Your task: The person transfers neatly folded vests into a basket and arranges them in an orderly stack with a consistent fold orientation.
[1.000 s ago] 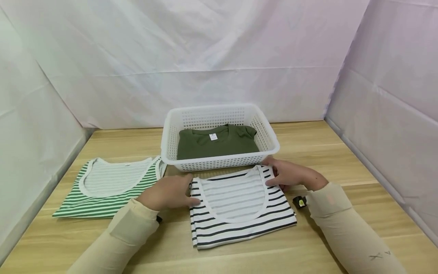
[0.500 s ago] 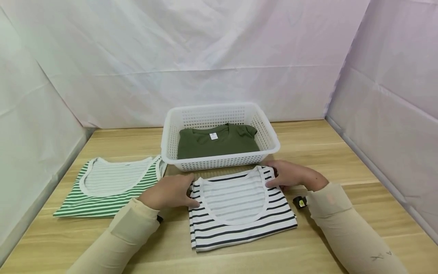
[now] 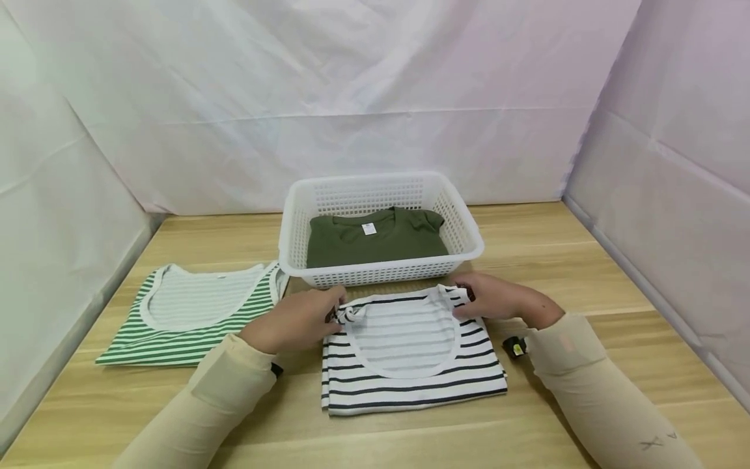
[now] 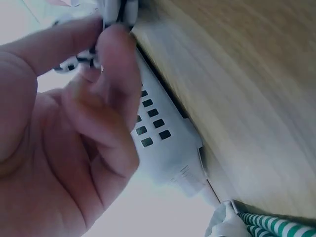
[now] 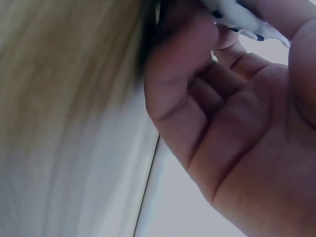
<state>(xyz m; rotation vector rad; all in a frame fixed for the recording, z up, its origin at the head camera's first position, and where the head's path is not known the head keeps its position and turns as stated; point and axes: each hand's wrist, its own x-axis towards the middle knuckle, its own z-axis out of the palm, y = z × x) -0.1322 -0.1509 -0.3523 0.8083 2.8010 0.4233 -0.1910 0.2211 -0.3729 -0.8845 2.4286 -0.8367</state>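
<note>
A folded white shirt with black stripes (image 3: 410, 394) lies on the table, its wide neckline facing up. At its far left corner my left hand (image 3: 295, 319) pinches the fabric, which is bunched and lifted there; the left wrist view shows thumb and finger closing on the striped cloth (image 4: 121, 11). My right hand (image 3: 498, 296) grips the far right corner, where the fabric also puckers. In the right wrist view the fingers (image 5: 182, 64) curl round a bit of that cloth. The undersides of both corners are hidden.
Just behind the shirt stands a white perforated basket (image 3: 387, 270) holding a folded dark green shirt (image 3: 375, 244) with a white label. A folded green-striped shirt (image 3: 193, 342) lies at the left, touching or close to the basket. White curtains (image 3: 351, 78) enclose the wooden table (image 3: 445, 443).
My left hand has shifted slightly right and away from me, gathering the shirt's left corner into a raised bunch. My right hand keeps its place, and the corner there is now puckered.
</note>
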